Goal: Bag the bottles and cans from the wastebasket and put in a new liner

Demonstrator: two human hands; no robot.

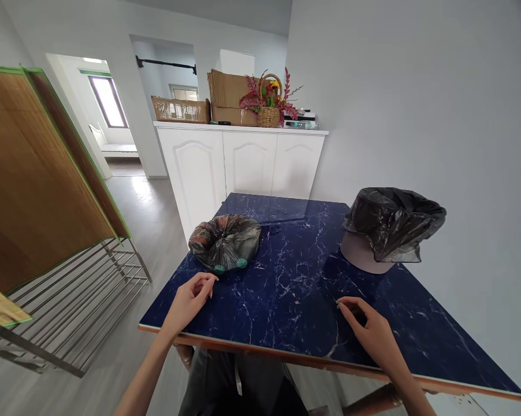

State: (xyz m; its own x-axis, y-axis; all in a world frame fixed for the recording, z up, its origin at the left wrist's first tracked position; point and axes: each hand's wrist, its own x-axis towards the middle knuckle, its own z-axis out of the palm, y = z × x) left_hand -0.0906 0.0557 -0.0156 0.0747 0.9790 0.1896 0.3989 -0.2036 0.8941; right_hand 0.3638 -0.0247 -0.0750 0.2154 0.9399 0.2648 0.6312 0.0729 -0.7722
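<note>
My left hand (193,297) rests near the front left of the dark blue marbled table (286,289), its fingers curled in with nothing seen in them. Just beyond its fingertips lies a tied, dark see-through plastic bag (226,242) with reddish and green things inside; a small gap seems to separate them. On the right side of the table my right hand (368,329) is loosely closed, thumb and forefinger tips together, holding nothing visible. Farther back on that side stands a greyish bin (367,254) lined with a black bag (390,219) folded over its rim.
A white cabinet (247,159) behind the table carries cardboard boxes (180,110), a wicker basket (269,117) of flowers and a clear bottle (301,124). At left stands a metal rack (113,283) with a brown woven mat (44,173). A plain wall (416,115) borders the right.
</note>
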